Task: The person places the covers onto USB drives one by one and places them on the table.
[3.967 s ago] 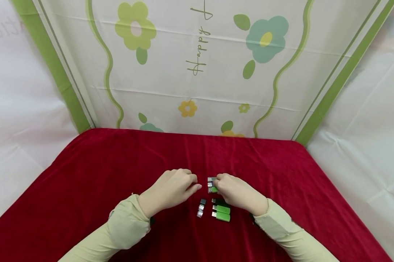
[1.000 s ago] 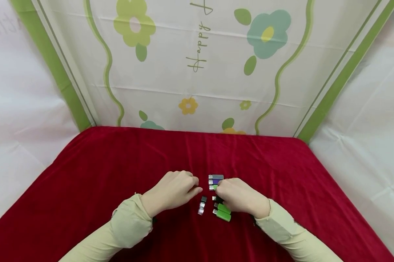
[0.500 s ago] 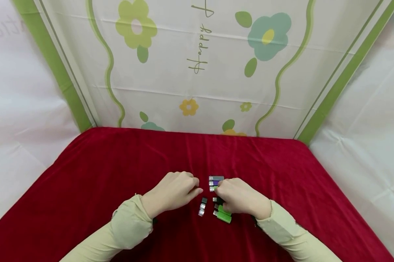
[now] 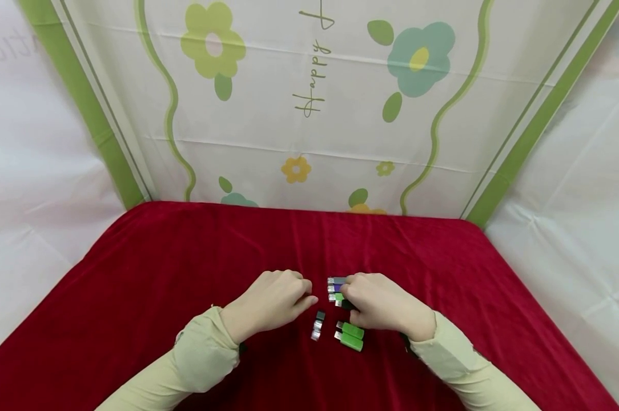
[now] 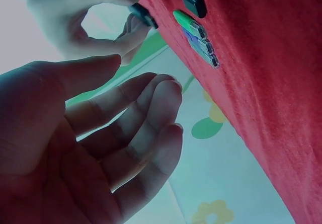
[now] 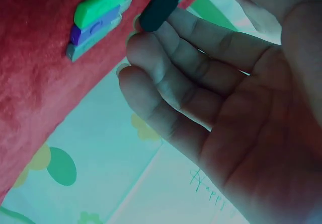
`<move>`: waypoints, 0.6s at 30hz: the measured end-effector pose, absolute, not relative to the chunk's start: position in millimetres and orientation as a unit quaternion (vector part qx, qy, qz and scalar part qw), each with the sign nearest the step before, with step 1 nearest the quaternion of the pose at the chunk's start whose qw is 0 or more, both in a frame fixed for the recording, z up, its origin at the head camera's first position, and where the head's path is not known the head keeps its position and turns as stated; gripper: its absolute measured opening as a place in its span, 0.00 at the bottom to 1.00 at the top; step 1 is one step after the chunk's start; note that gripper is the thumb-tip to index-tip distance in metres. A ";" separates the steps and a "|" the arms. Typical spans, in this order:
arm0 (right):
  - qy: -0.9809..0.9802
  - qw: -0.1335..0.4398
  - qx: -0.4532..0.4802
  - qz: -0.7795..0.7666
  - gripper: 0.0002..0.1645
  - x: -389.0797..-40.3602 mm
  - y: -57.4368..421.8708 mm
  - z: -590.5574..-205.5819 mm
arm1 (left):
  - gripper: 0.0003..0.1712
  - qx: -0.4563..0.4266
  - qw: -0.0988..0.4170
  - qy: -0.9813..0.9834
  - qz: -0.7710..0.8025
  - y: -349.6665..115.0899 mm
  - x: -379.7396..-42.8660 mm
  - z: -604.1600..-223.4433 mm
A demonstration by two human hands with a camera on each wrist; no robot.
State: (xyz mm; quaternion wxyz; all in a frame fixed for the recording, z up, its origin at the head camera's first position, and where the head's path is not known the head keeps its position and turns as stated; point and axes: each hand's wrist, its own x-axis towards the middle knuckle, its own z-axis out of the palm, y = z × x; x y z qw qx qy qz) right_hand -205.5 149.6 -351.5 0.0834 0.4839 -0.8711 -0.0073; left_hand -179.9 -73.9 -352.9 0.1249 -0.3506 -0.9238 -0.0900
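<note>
White floral curtain (image 4: 258,131) behind red cloth-covered tabletop (image 4: 227,240) in head view. Black USB stick (image 4: 346,305) pinched in right hand (image 4: 384,299), bare plug pointing left, just below a row of three capped ones: gray stick (image 4: 338,280), purple stick (image 4: 337,289), green stick (image 4: 338,297). Lower down, side by side, uncapped green pair (image 4: 352,337), plugs also left. Left of that, short line of small cap-like pieces (image 4: 317,326), one dark, rest clear. Nearby, left hand (image 4: 270,299) holding nothing. Left wrist view: fingers loosely bent, thumb apart, nothing between. Right wrist view: black USB stick between thumb and fingers, near the row; cloth contact unclear.
</note>
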 end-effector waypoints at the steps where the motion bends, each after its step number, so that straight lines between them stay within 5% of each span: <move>1: -0.871 0.088 0.483 -0.006 0.13 -205.6 150.6 -349.6 | 0.14 -0.350 0.124 -0.924 -0.090 -73.8 -180.2 -353.3; 18: -0.867 0.138 0.479 0.012 0.10 -202.7 163.4 -317.5 | 0.07 -0.369 0.072 -0.922 -0.088 -69.4 -183.0 -369.3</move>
